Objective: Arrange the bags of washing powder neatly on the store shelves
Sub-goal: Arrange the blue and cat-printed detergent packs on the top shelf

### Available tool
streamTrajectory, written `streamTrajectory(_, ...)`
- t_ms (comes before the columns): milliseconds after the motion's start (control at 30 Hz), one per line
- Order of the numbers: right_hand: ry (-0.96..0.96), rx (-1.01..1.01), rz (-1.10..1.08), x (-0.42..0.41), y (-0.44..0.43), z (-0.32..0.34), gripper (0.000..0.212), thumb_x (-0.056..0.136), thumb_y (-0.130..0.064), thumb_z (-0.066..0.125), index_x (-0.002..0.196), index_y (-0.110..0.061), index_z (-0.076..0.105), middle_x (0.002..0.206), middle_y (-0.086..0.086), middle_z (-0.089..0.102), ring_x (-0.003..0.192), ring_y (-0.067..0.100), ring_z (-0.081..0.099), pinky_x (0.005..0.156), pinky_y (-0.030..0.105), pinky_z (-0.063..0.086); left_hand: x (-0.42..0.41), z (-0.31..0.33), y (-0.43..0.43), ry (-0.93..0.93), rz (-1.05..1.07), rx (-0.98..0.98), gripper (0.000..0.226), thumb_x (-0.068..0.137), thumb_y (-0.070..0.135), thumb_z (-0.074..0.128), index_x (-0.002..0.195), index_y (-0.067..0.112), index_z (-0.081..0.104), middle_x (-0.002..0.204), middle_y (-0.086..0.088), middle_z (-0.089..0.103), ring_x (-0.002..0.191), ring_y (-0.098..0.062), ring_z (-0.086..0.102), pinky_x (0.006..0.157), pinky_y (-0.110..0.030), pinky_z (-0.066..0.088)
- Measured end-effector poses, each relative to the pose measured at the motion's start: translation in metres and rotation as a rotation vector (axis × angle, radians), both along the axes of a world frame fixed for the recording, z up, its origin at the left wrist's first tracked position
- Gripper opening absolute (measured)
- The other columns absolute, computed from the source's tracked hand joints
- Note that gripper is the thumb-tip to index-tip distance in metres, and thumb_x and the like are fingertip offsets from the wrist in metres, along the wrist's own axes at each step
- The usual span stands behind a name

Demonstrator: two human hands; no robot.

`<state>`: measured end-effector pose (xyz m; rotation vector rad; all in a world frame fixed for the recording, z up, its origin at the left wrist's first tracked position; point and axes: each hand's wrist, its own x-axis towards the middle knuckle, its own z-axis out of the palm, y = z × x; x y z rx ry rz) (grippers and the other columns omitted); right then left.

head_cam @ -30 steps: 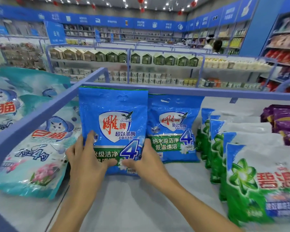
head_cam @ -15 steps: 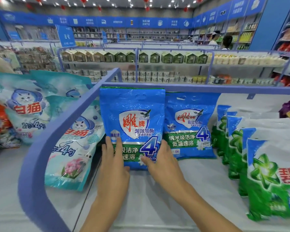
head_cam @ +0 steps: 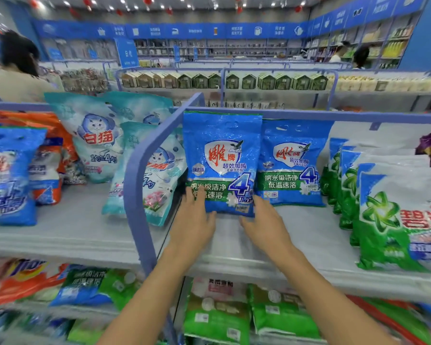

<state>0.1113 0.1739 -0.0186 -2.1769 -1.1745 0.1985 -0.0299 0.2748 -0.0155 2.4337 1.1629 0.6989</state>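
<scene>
**A:** Where did your blue washing powder bag [head_cam: 222,163] stand at that moment?

**B:** Upright on the top shelf [head_cam: 234,252], at the left end of its bay, just beside the blue divider rail [head_cam: 144,170]. The second blue bag [head_cam: 292,163] stood just to its right and a little further back. Whether their edges touched, I could not tell.

**A:** And your hands?

**B:** Both were low on the bag. Your left hand [head_cam: 193,220] lay with straight fingers on the front of the lower left corner, thumb along the bottom edge. Your right hand [head_cam: 264,220] rested the same way against the lower right corner. Neither curled round the bag, so you were steadying it, not carrying it.

**A:** Which way did it lie from you?

**B:** Straight ahead of both hands and just above them, equally near to each. Its long axis ran up and down, and the printed face was turned squarely toward you.

**A:** What did your next move turn on?

**B:** Depth, by my judgement. The bag sat forward of the second one, so an even push from both corners would bring the fronts level. Push one side harder and it would likely twist toward the rail or toward the green-and-white bags [head_cam: 396,220]
</scene>
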Motion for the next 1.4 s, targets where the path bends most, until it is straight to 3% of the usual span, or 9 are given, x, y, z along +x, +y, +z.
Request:
streamTrajectory(67,-0.059,-0.088,0.017,-0.007,-0.028,-0.001,0.042,0.101,-0.032,0.057,0.14,-0.019,0.052,0.135,0.009,0.058,0.122,0.031,0.055,0.095,0.04,0.047,-0.014,0.001,-0.019,0.074,-0.015,0.01,0.051,0.102,0.031,0.052,0.148,0.012,0.041,0.149,-0.013,0.047,0.133,-0.03,0.046,0.102,-0.04,0.039)
streamTrajectory(200,-0.131,-0.136,0.01,-0.026,-0.088,-0.004,0.046,0.106,-0.04,0.047,0.144,-0.016,0.055,0.145,0.008,0.057,0.13,0.03,0.053,0.103,0.039,0.043,-0.043,-0.009,-0.067,0.186,-0.036,0.028,0.052,0.106,0.039,0.043,0.147,0.007,0.047,0.145,-0.014,0.055,0.136,-0.035,0.043,0.11,-0.046,0.037)
streamTrajectory(300,-0.216,-0.085,0.042,-0.04,-0.124,-0.012,0.046,0.106,-0.039,0.047,0.143,-0.012,0.056,0.144,0.009,0.059,0.133,0.029,0.051,0.113,0.039,0.035,-0.067,-0.018,-0.094,0.197,-0.058,0.068,0.052,0.107,0.039,0.042,0.149,0.009,0.047,0.153,-0.014,0.048,0.145,-0.038,0.034,0.117,-0.05,0.031)
streamTrajectory(433,-0.217,-0.039,0.071,-0.068,-0.174,-0.028,0.054,0.107,-0.04,0.046,0.154,-0.013,0.043,0.164,0.007,0.035,0.153,0.024,0.026,0.126,0.039,0.019,-0.111,-0.032,-0.136,0.187,-0.073,0.074,0.049,0.105,0.038,0.045,0.144,0.009,0.052,0.153,-0.013,0.046,0.146,-0.035,0.033,0.115,-0.051,0.036)
streamTrajectory(700,-0.109,-0.113,0.062,-0.118,-0.23,-0.061,0.058,0.106,-0.047,0.043,0.156,-0.017,0.04,0.164,0.0,0.035,0.153,0.017,0.026,0.127,0.035,0.018,-0.188,-0.072,-0.189,0.198,0.009,-0.055,0.056,0.105,0.045,0.043,0.153,0.017,0.043,0.162,-0.007,0.036,0.154,-0.029,0.022,0.123,-0.045,0.024)
streamTrajectory(867,-0.035,-0.135,0.104,-0.168,-0.218,-0.077,0.061,0.105,-0.05,0.044,0.156,-0.017,0.039,0.163,0.0,0.037,0.151,0.017,0.03,0.125,0.036,0.024,-0.241,-0.081,-0.192,0.14,0.088,-0.113,0.056,0.104,0.047,0.045,0.153,0.02,0.044,0.162,-0.005,0.037,0.154,-0.028,0.024,0.124,-0.043,0.024)
streamTrajectory(1167,0.081,-0.094,0.24,-0.31,-0.138,-0.084,0.05,0.105,-0.046,0.048,0.15,-0.022,0.046,0.153,-0.006,0.047,0.143,0.012,0.038,0.114,0.026,0.03,-0.393,-0.094,-0.141,0.088,0.245,-0.168,0.052,0.104,0.044,0.048,0.151,0.022,0.047,0.16,0.0,0.04,0.152,-0.022,0.028,0.124,-0.041,0.024)
streamTrajectory(1400,0.138,-0.092,0.247,-0.407,-0.073,-0.1,0.05,0.104,-0.05,0.049,0.148,-0.026,0.048,0.149,-0.011,0.049,0.141,0.01,0.041,0.113,0.031,0.038,-0.501,-0.105,-0.091,0.009,0.316,-0.2,0.058,0.097,0.053,0.046,0.144,0.021,0.057,0.151,0.001,0.052,0.143,-0.02,0.043,0.118,-0.041,0.036)
